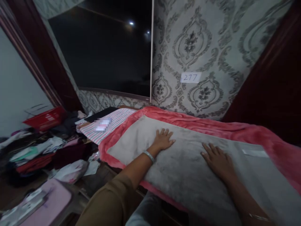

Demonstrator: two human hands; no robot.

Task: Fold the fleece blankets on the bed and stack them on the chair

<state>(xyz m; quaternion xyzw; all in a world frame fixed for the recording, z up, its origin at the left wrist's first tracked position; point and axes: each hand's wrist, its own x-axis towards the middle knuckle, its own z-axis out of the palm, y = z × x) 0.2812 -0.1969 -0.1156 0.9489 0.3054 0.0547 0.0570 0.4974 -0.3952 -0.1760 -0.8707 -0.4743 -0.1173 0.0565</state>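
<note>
A grey plush cloth (178,175) lies spread out flat over a pink-red fleece blanket (199,121), whose folds show along the far and left edges. My left hand (162,140) rests palm down on the grey cloth with its fingers spread. Further right, my right hand (217,160) also lies palm down on the same cloth, fingers apart. Neither hand holds anything. A pale rectangular patch (255,153) sits on the cloth near its far right corner.
Left of the blanket lie a striped cloth (117,121) and a black flat panel (102,113). Piles of clothes (39,153), a red basket (44,118) and a pink stool (53,201) stand on the left. A television (105,50) hangs on the patterned wall (192,37).
</note>
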